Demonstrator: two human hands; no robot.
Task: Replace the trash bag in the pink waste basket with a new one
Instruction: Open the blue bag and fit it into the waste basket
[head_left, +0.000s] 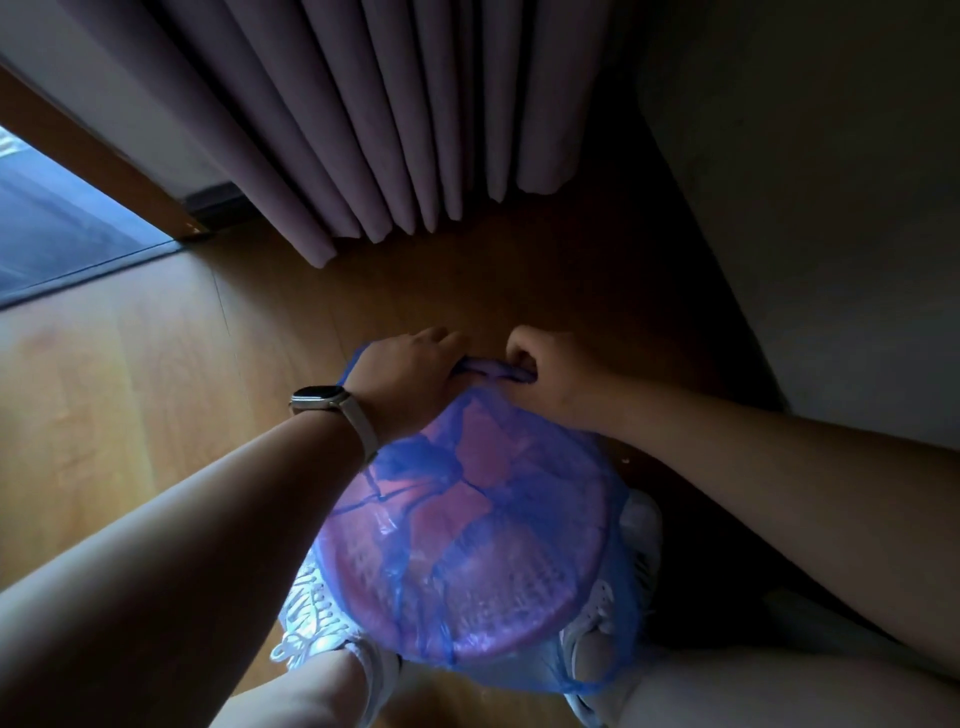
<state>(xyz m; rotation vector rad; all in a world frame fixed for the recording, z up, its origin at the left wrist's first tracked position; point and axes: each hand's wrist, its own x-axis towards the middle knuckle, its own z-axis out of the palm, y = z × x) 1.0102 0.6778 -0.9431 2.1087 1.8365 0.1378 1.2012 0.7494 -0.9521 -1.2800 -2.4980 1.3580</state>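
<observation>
No readable txt anywhere right now, no labels, brands or nos. My watch (321, 399) face is dark and blank from this angle, and the blue bag (467, 519) shows no print I can make out. White shoes (311, 618) have a cut-out pattern but no letters I can read.
</observation>
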